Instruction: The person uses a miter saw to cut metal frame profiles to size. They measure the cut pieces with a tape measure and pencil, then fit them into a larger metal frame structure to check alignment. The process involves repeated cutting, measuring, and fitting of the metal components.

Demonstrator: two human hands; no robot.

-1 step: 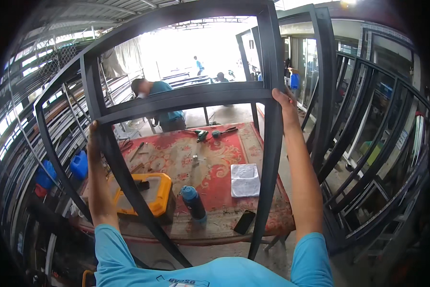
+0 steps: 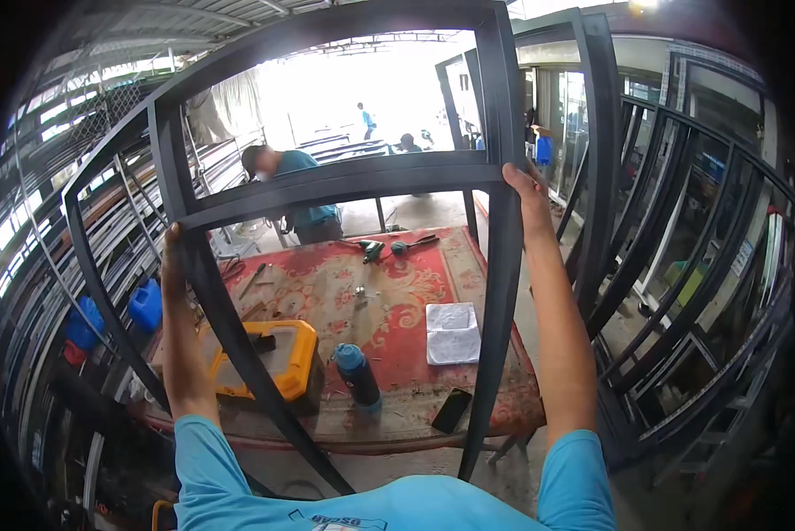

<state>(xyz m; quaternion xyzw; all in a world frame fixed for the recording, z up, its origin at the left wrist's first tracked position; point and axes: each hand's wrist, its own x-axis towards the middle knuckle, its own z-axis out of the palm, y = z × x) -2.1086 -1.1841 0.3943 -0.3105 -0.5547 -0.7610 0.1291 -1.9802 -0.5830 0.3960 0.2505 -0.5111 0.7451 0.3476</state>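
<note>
Both grips unchanged on dark frame (image 2: 344,181)

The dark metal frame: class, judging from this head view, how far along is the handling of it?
Done: the dark metal frame is lifted clear of the carpeted table, upright. In hand: left hand and right hand each grip a side bar. Left: it rests nowhere yet; the drill lies unused.
</note>
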